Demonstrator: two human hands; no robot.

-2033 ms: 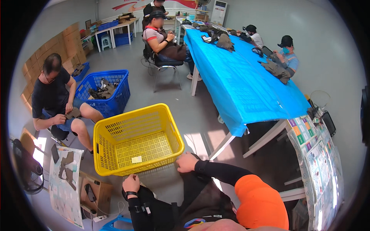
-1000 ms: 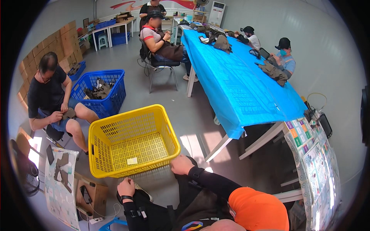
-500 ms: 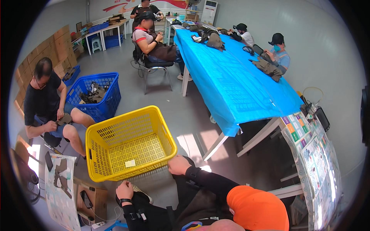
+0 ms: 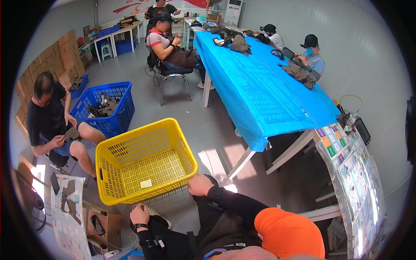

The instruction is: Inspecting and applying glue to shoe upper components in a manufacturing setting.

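Observation:
My left hand (image 4: 140, 214) rests on my left knee with its fingers curled in and nothing visible in it. On my right knee lies my right hand (image 4: 200, 185), loosely closed, close to the near right corner of a yellow plastic basket (image 4: 189, 170); whether it touches the rim I cannot tell. The basket has slatted walls and stands on the floor in front of me. Inside it, a small white paper slip (image 4: 146, 183) lies on the bottom.
At left a seated person (image 4: 47, 104) handles a dark brown piece beside a blue basket (image 4: 125, 106) of similar pieces. A blue-covered table (image 4: 260, 99) with brown gloves extends away at right; several people work around it. A small table (image 4: 65, 234) holds brown pieces and a phone.
My hands stay in place while the view shifts slightly. The seated person at left has lowered their head and drawn one hand back from the brown piece.

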